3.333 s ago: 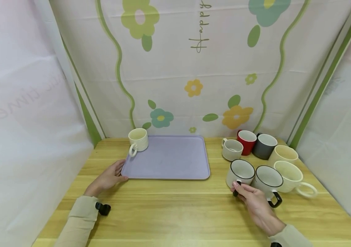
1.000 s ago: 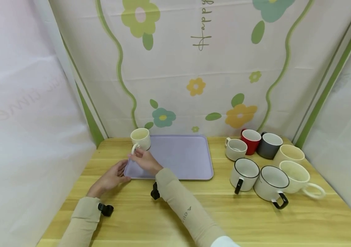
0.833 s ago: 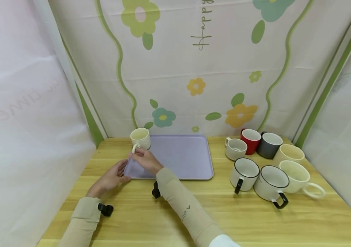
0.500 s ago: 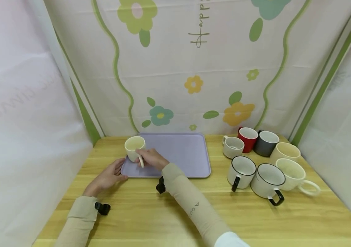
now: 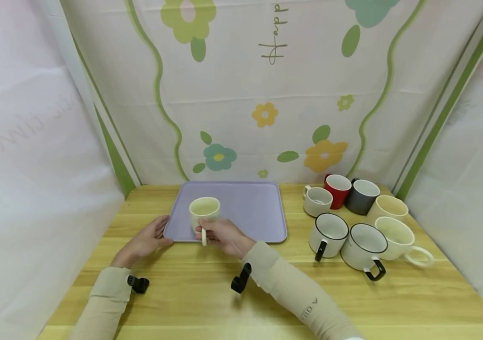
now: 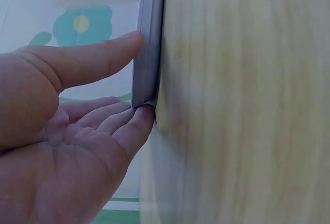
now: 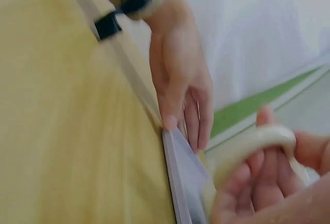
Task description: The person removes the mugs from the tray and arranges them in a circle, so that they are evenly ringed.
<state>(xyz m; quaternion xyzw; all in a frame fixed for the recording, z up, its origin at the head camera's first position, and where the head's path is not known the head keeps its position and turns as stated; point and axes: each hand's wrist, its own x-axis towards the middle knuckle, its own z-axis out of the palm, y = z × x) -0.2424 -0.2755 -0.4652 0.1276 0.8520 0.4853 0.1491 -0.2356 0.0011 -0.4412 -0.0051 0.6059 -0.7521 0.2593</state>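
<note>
A cream mug (image 5: 204,207) is over the front left part of the lilac tray (image 5: 254,208) in the head view. My right hand (image 5: 226,236) pinches its handle (image 7: 252,144), which faces toward me. The mug stays upright and seems raised above the tray, though its base is partly hidden by the fingers. My left hand (image 5: 144,242) touches the tray's front left corner. In the left wrist view, the straight thumb (image 6: 103,56) rests on one edge of the tray and the extended fingers lie against the adjoining edge.
On the right stand two white mugs with black rims, the left one (image 5: 328,231) and the right one (image 5: 362,248). Behind them are a small off-white mug (image 5: 317,202), a red mug (image 5: 338,193) and a grey mug (image 5: 361,200). Two cream mugs (image 5: 394,238) stand farthest right. Floral cloth encloses the table.
The right hand left a black-rimmed mug's handle and crossed to the cream mug. It has brought that mug from the tray's back left corner forward and rightward. The left hand stays put.
</note>
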